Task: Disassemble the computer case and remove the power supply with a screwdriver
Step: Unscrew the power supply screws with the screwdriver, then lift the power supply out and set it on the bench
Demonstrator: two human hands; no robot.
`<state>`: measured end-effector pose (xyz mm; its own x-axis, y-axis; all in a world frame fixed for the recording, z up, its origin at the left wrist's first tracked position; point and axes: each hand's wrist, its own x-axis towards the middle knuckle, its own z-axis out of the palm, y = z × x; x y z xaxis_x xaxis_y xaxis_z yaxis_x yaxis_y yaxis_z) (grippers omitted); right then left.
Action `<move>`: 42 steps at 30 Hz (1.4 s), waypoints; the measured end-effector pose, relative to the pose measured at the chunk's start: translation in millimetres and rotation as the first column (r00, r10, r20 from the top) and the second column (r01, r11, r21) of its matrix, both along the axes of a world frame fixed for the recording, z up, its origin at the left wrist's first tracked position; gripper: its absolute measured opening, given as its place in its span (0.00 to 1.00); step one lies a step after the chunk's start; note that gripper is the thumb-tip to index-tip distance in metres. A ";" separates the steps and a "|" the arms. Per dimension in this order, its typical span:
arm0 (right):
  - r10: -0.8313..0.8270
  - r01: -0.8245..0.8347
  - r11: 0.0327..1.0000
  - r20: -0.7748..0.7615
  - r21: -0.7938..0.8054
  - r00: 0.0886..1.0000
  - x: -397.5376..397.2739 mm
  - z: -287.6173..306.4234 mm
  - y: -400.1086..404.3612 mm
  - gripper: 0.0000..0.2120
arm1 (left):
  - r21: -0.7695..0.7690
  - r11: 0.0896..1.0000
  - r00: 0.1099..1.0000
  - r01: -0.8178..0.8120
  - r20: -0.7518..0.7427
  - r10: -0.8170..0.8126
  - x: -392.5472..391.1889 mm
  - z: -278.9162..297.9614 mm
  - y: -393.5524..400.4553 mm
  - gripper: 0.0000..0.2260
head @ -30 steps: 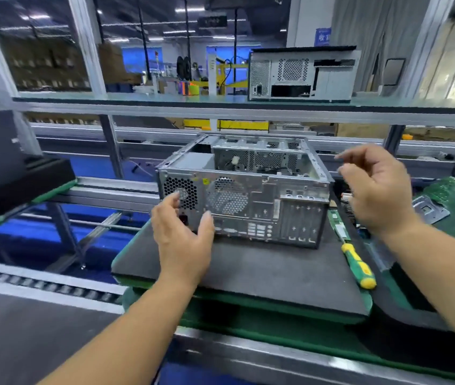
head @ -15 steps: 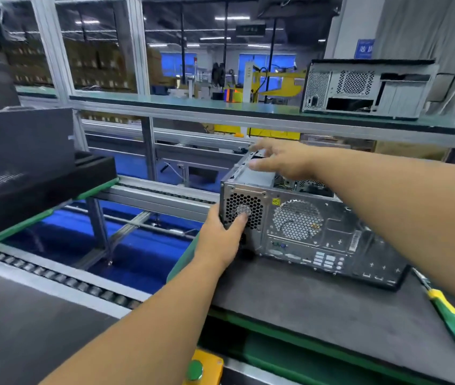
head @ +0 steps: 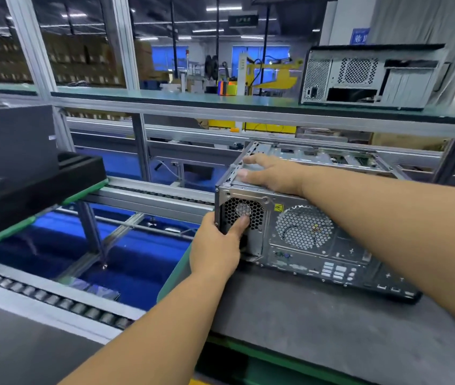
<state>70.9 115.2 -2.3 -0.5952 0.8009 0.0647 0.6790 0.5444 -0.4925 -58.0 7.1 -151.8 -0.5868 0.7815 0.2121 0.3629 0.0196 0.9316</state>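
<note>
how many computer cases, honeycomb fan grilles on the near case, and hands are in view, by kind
computer cases: 2, the open case on the mat and the second case on the upper shelf
honeycomb fan grilles on the near case: 2, the small grille and the large round grille
hands: 2, left hand and right hand
total: 6

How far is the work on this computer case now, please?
Done: the computer case lies open on top, side panel off. In hand: the left hand grips the power supply corner; the right hand presses on top. Left: lifting the supply out.
</note>
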 end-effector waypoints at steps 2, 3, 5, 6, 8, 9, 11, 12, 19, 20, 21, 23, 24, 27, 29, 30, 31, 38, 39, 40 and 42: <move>0.038 -0.039 0.999 -0.024 -0.037 0.999 4.8 0.4 -1.5 0.42 | -0.001 1.000 1.000 0.007 -0.016 -0.007 0.1 0.0 -1.3 0.22; 0.060 -0.061 0.997 -0.028 -0.050 0.998 7.0 0.8 -2.3 0.46 | -0.005 1.000 0.999 0.012 -0.030 -0.012 0.3 0.0 -2.2 0.23; 0.075 -0.075 0.995 -0.003 -0.061 0.997 10.0 1.5 -1.5 0.55 | -0.014 1.000 0.998 0.016 -0.058 -0.017 1.6 0.5 -3.7 0.23; 0.072 -0.070 0.996 0.036 -0.052 0.997 11.0 2.7 -0.2 0.59 | -0.018 1.000 0.998 0.017 -0.066 -0.018 2.1 0.7 -3.8 0.23; 0.068 -0.066 0.998 0.135 -0.020 0.988 10.0 6.8 4.7 0.66 | -0.022 1.000 0.998 0.015 -0.065 -0.016 2.0 1.4 -4.0 0.21; 0.069 -0.068 0.998 0.167 -0.010 0.984 9.0 8.1 7.9 0.69 | -0.022 1.000 0.998 0.013 -0.059 -0.014 2.1 2.0 -4.6 0.21; 0.061 -0.063 0.998 0.173 0.004 0.983 8.2 7.9 14.4 0.69 | -0.025 1.000 0.999 0.006 -0.054 -0.007 3.0 3.5 -5.6 0.21; 0.051 -0.052 0.999 0.148 0.003 0.988 8.7 7.8 17.5 0.68 | -0.031 1.000 0.998 -0.003 -0.061 0.001 3.3 4.1 -5.1 0.22; 0.041 -0.041 0.999 -0.004 -0.014 0.999 13.9 0.5 25.5 0.60 | -0.074 0.996 0.993 -0.054 -0.110 0.046 4.3 4.7 -4.6 0.22; 0.050 -0.051 0.998 -0.006 -0.039 0.999 16.6 -0.9 25.6 0.60 | -0.075 0.995 0.992 -0.059 -0.113 0.050 4.1 4.1 -4.6 0.21; 0.062 -0.062 0.996 0.001 -0.065 0.998 19.6 -1.6 26.2 0.59 | -0.075 0.995 0.991 -0.065 -0.119 0.056 3.9 4.0 -4.3 0.21; 0.089 -0.087 0.991 0.019 -0.101 0.996 24.3 -2.2 27.9 0.55 | -0.076 0.994 0.989 -0.081 -0.133 0.070 3.4 3.4 -3.1 0.20; 0.096 -0.093 0.990 0.023 -0.106 0.995 25.0 -2.2 28.3 0.53 | -0.078 0.993 0.988 -0.088 -0.136 0.076 3.0 3.1 -2.5 0.20; 0.084 -0.084 0.993 -0.009 -0.080 0.996 21.8 -2.2 28.6 0.50 | -0.091 0.989 0.986 -0.115 -0.128 0.103 3.7 2.9 -1.0 0.19; 0.070 -0.073 0.996 -0.054 -0.058 0.996 20.4 -2.4 31.0 0.47 | -0.092 0.987 0.985 -0.134 -0.117 0.123 4.9 3.1 0.5 0.19; 0.065 -0.069 0.997 -0.068 -0.048 0.996 20.5 -2.2 32.3 0.46 | -0.092 0.986 0.985 -0.142 -0.115 0.131 5.5 3.3 1.4 0.18; 0.061 -0.064 0.997 -0.076 -0.040 0.995 20.9 -1.9 33.9 0.45 | -0.094 0.984 0.984 -0.149 -0.115 0.138 5.9 3.5 2.3 0.17; 0.057 -0.066 0.994 -0.101 -0.088 0.993 22.3 2.9 36.9 0.48 | -0.119 0.978 0.977 -0.172 -0.144 0.155 6.6 3.3 4.3 0.17; 0.060 -0.069 0.993 -0.103 -0.091 0.993 22.6 3.4 35.8 0.48 | -0.120 0.977 0.977 -0.174 -0.145 0.156 6.7 3.6 4.3 0.17; 0.064 -0.073 0.994 -0.104 -0.085 0.993 22.8 3.5 34.3 0.48 | -0.122 0.977 0.977 -0.177 -0.145 0.158 6.8 3.8 3.9 0.17; 0.072 -0.078 0.996 -0.114 -0.045 0.991 22.5 3.6 30.8 0.45 | -0.125 0.977 0.977 -0.175 -0.142 0.156 7.4 4.1 3.1 0.18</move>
